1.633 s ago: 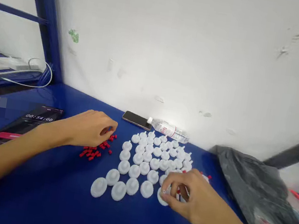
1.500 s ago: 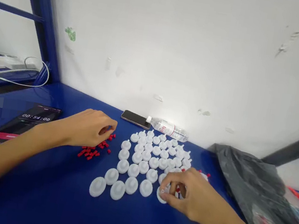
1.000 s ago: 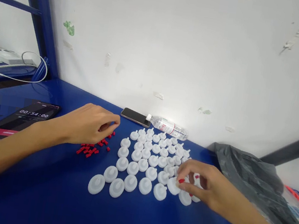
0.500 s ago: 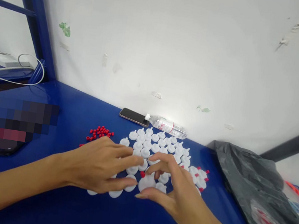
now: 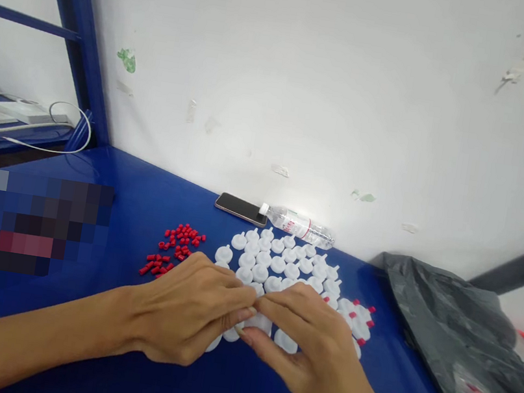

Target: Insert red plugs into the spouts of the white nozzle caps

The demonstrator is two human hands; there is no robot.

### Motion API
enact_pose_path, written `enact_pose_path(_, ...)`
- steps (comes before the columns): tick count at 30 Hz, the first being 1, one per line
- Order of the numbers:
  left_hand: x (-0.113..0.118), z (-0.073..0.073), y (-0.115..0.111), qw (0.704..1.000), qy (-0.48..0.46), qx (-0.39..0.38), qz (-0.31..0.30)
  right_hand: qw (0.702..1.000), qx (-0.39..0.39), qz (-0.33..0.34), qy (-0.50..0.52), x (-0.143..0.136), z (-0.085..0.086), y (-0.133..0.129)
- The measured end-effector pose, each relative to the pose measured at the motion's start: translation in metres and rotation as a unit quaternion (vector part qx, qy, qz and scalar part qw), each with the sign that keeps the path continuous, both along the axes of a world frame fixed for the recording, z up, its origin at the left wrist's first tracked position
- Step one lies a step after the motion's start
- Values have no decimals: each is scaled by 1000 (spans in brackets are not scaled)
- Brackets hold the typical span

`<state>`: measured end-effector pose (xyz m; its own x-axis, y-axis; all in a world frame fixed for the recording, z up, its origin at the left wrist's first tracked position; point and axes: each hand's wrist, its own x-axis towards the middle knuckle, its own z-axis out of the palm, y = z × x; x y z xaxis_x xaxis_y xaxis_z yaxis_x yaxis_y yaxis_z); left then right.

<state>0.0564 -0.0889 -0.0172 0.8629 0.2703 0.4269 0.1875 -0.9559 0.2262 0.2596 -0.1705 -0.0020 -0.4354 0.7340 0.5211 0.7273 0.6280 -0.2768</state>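
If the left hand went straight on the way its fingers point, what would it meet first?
Probably the right hand, its fingertips just ahead; the white disc by them might come first, as depth is unclear.

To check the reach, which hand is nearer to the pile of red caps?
Left. The left hand is just in front of the red pile; the right hand is farther right, over the white discs.

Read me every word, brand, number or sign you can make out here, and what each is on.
None can be read.
Bottle label: red print, too small and blurred.
Phone: dark screen, no visible text.
Far left: pixelated, nothing legible.
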Motion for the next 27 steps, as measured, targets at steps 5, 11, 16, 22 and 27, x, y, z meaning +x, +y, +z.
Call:
enact_pose_path(5,-14,16,20,979,-112,-132,109,985,104,-68,-117,22,-1,1)
enact_pose_path(11,-51,33,84,949,32,2,315,982,90,-146,-72,60,5,9)
enact_pose_path(16,-65,22,101,943,166,-15,287,976,87,-190,-66,64,5,9)
enact_pose_path(22,-72,23,98,938,215,-67,265,975,37,-208,-71,67,2,11)
enact_pose_path(27,-71,22,98,940,214,-54,259,970,-61,-232,-37,69,10,6)
